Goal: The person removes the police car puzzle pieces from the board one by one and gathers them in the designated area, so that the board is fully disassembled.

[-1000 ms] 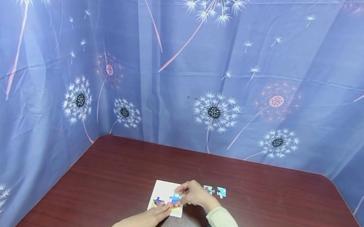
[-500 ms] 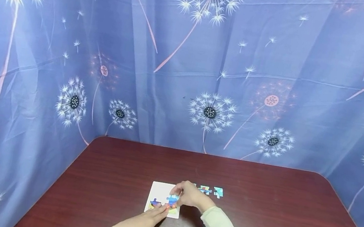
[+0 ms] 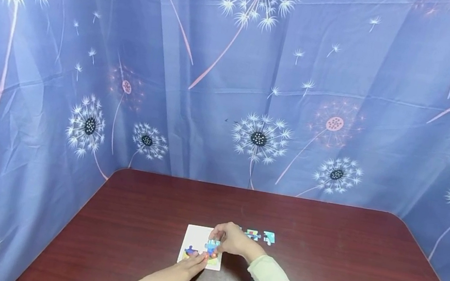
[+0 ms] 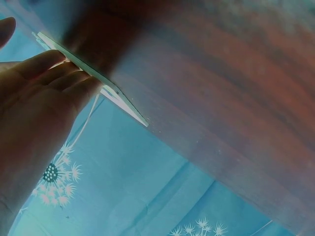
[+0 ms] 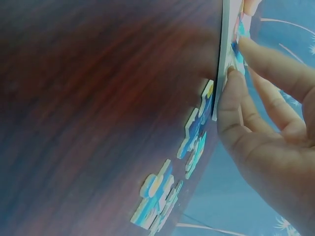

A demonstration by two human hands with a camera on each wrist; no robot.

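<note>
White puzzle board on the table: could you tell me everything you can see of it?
The white puzzle board is a thin, flat, roughly square panel, perhaps card or wood, with a pale edge. It lies flat on the reddish-brown table. Its far-left part is plain white; colourful puzzle pieces lie along its near side, partly hidden by fingers. The left hand rests its fingertips there, while the right hand pinches a blue puzzle piece at the board's right side.

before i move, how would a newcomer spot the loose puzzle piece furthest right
On the dark red-brown table, find the white puzzle board, then look right in the head view, past the right hand. The loose piece furthest right is mostly light blue, whereas the neighbour just to its left shows red and yellow.
</note>
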